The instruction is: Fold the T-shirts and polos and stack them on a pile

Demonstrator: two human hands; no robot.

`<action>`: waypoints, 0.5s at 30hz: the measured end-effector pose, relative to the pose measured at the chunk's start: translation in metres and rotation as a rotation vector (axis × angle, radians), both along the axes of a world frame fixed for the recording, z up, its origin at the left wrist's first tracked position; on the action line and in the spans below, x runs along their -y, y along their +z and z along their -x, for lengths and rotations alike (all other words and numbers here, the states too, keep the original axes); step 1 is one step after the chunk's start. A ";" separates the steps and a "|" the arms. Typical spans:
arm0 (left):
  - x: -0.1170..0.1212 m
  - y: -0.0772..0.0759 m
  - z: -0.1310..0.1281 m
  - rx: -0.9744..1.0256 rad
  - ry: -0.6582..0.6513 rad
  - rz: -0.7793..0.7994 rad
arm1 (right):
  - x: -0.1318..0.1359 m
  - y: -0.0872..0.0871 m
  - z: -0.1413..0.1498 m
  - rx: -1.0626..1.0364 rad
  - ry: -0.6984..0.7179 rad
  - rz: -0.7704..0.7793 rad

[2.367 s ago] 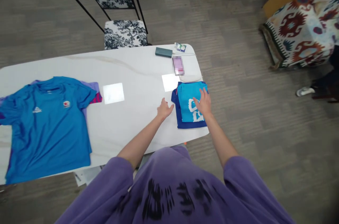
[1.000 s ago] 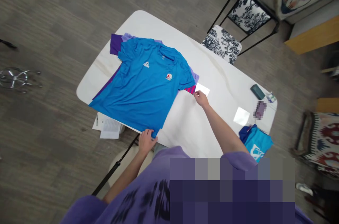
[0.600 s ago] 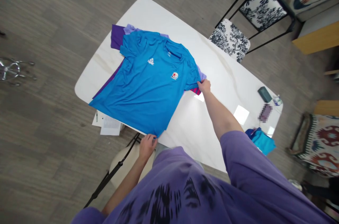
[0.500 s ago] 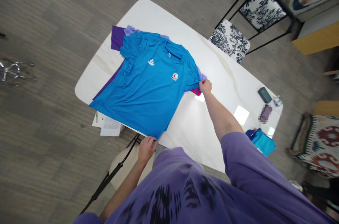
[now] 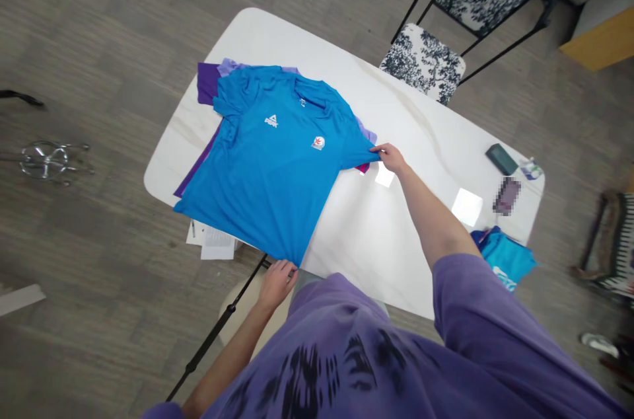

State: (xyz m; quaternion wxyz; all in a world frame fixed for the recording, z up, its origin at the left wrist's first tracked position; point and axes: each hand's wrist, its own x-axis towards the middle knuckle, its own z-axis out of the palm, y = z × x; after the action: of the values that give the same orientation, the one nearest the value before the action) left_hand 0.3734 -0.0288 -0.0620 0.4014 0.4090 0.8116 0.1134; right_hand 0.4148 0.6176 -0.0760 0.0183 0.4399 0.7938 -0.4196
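Observation:
A blue T-shirt (image 5: pixel 277 161) with a white logo and a round badge lies spread out, front up, over other garments. My right hand (image 5: pixel 390 156) pinches the edge of its sleeve and pulls that sleeve taut to the right. At the table's near edge, my left hand (image 5: pixel 278 281) is closed on the bottom hem corner of the same shirt. A dark purple garment (image 5: pixel 207 83) pokes out at the shirt's left side. Bits of a lilac garment (image 5: pixel 367 132) and a red one (image 5: pixel 363 168) show beneath the right sleeve.
The white table (image 5: pixel 376 234) carries a dark green case (image 5: pixel 501 159), a blurred-out phone-like object (image 5: pixel 506 196) and a folded blue garment (image 5: pixel 508 257) at its right end. A patterned chair (image 5: pixel 423 62) stands beyond the far edge. Papers (image 5: pixel 218 244) stick out below the near edge.
My right hand has drawn the sleeve outward, stretching it into a point. My left hand stays at the hem corner. The whole view has shifted slightly.

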 end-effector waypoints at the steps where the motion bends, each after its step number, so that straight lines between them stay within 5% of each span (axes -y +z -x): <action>1: -0.004 0.003 -0.005 -0.001 -0.012 0.014 | -0.004 -0.001 -0.009 -0.008 -0.005 0.011; 8: -0.045 0.024 -0.072 0.063 -0.128 0.088 | -0.038 0.006 -0.093 -0.056 0.063 0.061; 15: -0.152 0.020 -0.214 0.217 -0.310 0.123 | -0.110 0.006 -0.235 -0.029 0.051 0.010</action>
State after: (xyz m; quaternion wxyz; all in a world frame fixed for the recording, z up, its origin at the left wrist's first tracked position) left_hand 0.5870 0.1235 -0.0422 0.5235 0.4890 0.6964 0.0439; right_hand 0.6498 0.7279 -0.0704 0.0196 0.4131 0.8028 -0.4294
